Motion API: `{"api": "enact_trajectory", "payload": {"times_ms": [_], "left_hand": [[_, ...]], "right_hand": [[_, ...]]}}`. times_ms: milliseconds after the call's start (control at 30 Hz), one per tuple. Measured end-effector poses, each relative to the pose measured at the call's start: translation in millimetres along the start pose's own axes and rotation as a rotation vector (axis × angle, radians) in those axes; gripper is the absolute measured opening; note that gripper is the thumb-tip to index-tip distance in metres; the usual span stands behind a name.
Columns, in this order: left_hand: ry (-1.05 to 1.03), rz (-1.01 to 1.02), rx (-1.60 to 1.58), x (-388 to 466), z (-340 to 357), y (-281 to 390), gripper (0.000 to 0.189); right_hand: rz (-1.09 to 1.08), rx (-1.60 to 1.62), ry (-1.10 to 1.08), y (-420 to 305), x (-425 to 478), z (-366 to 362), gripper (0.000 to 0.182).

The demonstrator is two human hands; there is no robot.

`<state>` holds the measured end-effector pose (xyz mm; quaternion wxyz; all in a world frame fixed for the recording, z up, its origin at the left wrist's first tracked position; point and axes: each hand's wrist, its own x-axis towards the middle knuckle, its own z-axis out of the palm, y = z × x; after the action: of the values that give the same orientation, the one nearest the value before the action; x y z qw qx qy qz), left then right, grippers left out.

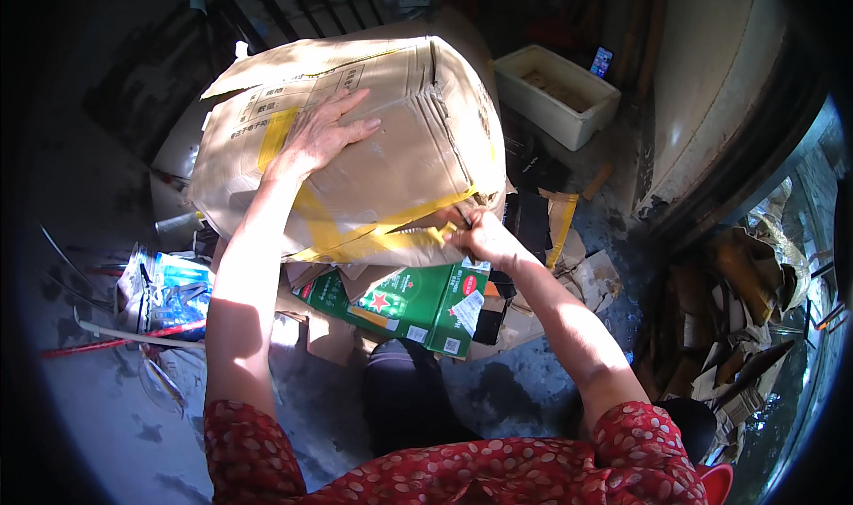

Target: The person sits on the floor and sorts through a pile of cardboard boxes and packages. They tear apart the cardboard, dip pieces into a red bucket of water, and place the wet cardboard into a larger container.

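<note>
A large brown cardboard box [393,145] with printed writing lies tilted before me. My left hand [323,132] rests flat on its upper side, fingers apart. At the lower right corner, my right hand [485,237] is closed on the edge of a loose flap [406,246], where yellow packing tape [380,228] runs along a gap. Something small and dark shows by my right fingers, too blurred to name. Under the box lies a flattened green Heineken carton [413,298], partly covered by it.
A white tub [573,118] stands at the back right, with a lit smartphone [601,62] at its rim. Scrap cardboard [720,345] is piled at the right. A bag with blue contents [176,292] and a red rod [126,340] lie at the left.
</note>
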<state>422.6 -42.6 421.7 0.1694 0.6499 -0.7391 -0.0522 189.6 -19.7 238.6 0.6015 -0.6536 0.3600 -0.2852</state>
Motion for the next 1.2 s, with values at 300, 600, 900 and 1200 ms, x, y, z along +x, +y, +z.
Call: {"api": "enact_trajectory", "payload": {"times_ms": [300, 600, 900, 1200], "left_hand": [[-0.042, -0.007, 0.067, -3, 2, -4, 0.071], [0.010, 0.028, -0.019, -9, -4, 0, 0.069], [-0.106, -0.144, 0.001, -15, 11, -41, 0.071], [-0.010, -0.067, 0.318, -36, 26, -43, 0.070]], "right_hand": [[0.074, 0.406, 0.100, 1, -6, -4, 0.044], [0.119, 1.250, 0.235, 20, 18, 8, 0.035], [-0.006, 0.273, 0.272, -5, -24, 39, 0.025], [0.017, -0.037, 0.189, -3, -22, 35, 0.048]]}}
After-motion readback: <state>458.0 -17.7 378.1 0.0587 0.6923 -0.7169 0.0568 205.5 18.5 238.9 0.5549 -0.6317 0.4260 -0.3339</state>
